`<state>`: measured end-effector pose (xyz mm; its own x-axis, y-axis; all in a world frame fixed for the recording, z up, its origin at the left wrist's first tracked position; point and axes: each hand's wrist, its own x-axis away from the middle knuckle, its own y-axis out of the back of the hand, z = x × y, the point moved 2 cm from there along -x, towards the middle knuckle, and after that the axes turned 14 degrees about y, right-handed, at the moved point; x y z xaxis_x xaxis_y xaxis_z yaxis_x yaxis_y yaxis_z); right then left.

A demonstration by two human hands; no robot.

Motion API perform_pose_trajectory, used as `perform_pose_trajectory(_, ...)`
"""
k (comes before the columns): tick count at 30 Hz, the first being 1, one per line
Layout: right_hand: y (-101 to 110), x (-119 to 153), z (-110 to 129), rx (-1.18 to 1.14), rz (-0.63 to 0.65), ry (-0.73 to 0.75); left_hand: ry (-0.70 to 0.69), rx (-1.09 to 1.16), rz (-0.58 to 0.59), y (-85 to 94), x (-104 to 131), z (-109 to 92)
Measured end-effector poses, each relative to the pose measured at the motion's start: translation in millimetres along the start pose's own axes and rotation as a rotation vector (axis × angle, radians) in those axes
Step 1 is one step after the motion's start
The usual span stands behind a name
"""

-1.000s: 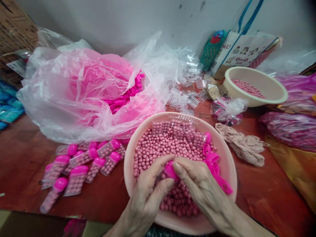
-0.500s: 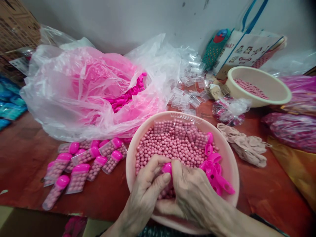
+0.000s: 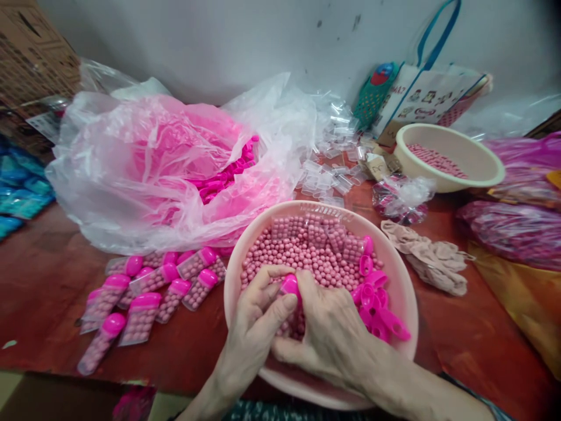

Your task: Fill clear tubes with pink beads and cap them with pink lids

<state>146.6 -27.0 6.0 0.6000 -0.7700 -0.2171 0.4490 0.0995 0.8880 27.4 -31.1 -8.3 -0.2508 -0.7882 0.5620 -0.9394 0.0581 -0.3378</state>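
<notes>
A pale pink basin [image 3: 397,257] full of pink beads [image 3: 302,257] sits in front of me. Over the beads, my left hand [image 3: 258,316] and my right hand [image 3: 328,333] are both closed around one small clear container with a bright pink cap [image 3: 290,285]. Its lower part is mostly hidden by my fingers. Loose pink caps [image 3: 372,298] lie along the basin's right side, beside my right hand. Clear containers filled with beads [image 3: 333,237] rest on the beads at the far side. Left of the basin, several capped, bead-filled containers [image 3: 140,318] lie on the red table.
A large plastic bag [image 3: 100,193] with pink caps stands behind on the left. Empty clear containers [image 3: 324,178] are scattered behind the basin. A cream bowl [image 3: 477,175] with beads, beige cloth gloves [image 3: 433,257] and purple plastic packs [image 3: 517,231] stand or lie to the right.
Both hands have shifted slightly up and left in view, still around the capped container. The pink cap shows a little more between the fingers. The camera view has moved slightly.
</notes>
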Motion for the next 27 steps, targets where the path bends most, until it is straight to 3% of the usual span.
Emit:
perform_pose_trajectory(4,4.8,4.2,-3.4,-0.130,-0.009,-0.113,0.021,0.068,0.025,-1.1,-0.5,-1.1)
perform_pose_trajectory(7,6.6,6.8,-3.3,-0.066,-0.028,-0.115,-0.007,0.017,0.075,0.1,0.0,0.9)
perform_pose_trajectory(13,-3.7,7.6,4.2,0.226,-0.002,0.089,-0.010,-0.008,0.095,5.4,2.3,7.4)
perform_pose_trajectory(18,-11.9,9.5,8.3,0.403,-0.059,0.209,-0.031,-0.038,0.058,10.0,3.0,11.3)
perform_pose_trajectory(24,-4.7,3.5,12.5,0.211,-0.080,0.088,-0.097,-0.055,0.056,7.0,0.4,6.4)
perform_pose_trajectory(27,7.2,2.5,7.0,0.059,-0.013,0.057,-0.127,-0.051,-0.029,6.0,6.6,0.5)
